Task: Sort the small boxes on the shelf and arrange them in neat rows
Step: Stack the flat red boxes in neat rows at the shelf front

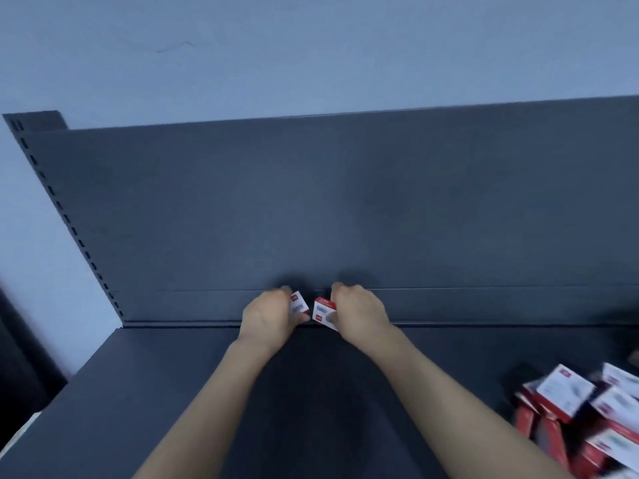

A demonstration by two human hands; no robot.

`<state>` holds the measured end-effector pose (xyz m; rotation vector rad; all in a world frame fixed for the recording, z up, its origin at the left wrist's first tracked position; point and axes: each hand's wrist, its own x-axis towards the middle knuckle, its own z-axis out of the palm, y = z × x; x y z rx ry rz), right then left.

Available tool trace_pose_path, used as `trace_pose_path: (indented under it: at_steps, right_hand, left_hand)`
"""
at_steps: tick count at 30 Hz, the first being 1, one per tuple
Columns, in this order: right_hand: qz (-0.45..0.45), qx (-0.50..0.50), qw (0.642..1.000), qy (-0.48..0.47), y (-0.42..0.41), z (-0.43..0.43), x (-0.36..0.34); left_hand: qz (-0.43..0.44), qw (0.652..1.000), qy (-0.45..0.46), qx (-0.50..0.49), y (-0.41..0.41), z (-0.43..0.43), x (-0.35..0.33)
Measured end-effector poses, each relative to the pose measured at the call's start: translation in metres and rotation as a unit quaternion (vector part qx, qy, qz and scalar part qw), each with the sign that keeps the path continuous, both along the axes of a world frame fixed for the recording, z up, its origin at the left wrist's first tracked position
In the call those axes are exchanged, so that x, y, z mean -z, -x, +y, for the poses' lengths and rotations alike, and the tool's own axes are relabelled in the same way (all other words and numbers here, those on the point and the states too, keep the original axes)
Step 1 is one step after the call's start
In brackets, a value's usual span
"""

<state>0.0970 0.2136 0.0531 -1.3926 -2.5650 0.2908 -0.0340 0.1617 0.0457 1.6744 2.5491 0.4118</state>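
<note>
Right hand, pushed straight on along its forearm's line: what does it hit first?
Most likely the shelf's dark back panel, close behind the right hand and the small box it grips. The other box, held by the left hand, sits just beside that line; depth is unclear.

Two small red-and-white boxes sit at the back edge of the dark shelf (173, 392). The left box (299, 305) is tilted, gripped by the left hand (268, 318). The right box (324, 313) is just beside it, white barcode face showing, held by the right hand (359, 311). Far right on the shelf lies a jumbled pile (584, 420) of matching boxes, blurred.
</note>
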Motion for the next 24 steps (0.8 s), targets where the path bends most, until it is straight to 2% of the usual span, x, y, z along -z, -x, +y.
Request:
trace_pose_path:
  at_steps: [7,14,18,24]
  right_hand:
    - [0.013,0.032,0.999,-0.001,-0.160,0.001,-0.028]
    - [0.004,0.033,0.999,0.000,-0.306,0.008,-0.021]
    - [0.005,0.044,0.999,0.016,-0.352,0.020,-0.017]
    - [0.002,0.055,0.998,0.041,-0.377,0.035,-0.007]
  left_hand:
    - [-0.017,0.997,-0.064,0.045,-0.150,0.004,-0.021]
    - [-0.054,0.995,-0.047,0.068,-0.282,0.009,-0.007]
    - [-0.064,0.995,-0.029,0.072,-0.323,0.015,-0.004]
    - [-0.049,0.995,0.000,0.083,-0.347,0.027,0.000]
